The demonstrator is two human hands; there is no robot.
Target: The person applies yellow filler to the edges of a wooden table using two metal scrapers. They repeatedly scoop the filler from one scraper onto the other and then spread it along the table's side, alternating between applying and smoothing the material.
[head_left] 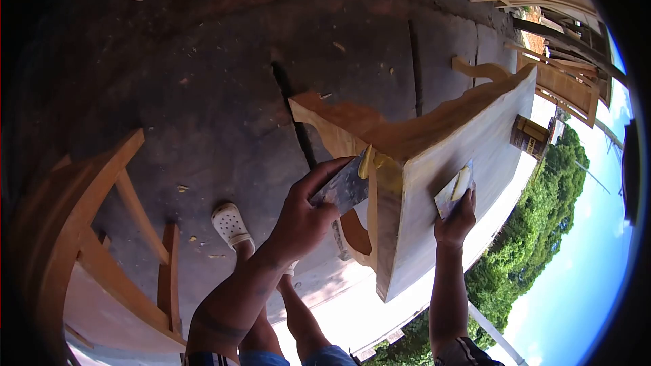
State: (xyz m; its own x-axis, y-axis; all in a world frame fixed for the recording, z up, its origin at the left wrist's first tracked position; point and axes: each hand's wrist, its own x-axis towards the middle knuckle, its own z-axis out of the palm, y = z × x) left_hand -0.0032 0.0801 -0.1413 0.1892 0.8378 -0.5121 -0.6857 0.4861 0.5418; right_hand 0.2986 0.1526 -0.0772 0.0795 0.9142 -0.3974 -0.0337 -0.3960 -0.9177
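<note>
My left hand [305,213] grips a flat metal putty knife [344,184]. Yellowish putty [365,163] clings to its far edge, close to the corner of a wooden table [468,135]. My right hand [458,220] is closed round a second flat blade [450,196] with a streak of pale putty [464,179] across it, over the table's broad whitish top. More yellow filler [386,163] shows at the table's corner. A brown labelled can [529,135] stands on the far part of the top. Curved wooden legs and a shaped apron show along the table's side.
Another wooden piece of furniture [102,230] stands at the left, near my legs. The concrete floor [203,95] has dark gaps and scattered scraps. My foot wears a white clog [231,222]. More wooden frames [563,85] are at the upper right; trees [515,251] lie beyond.
</note>
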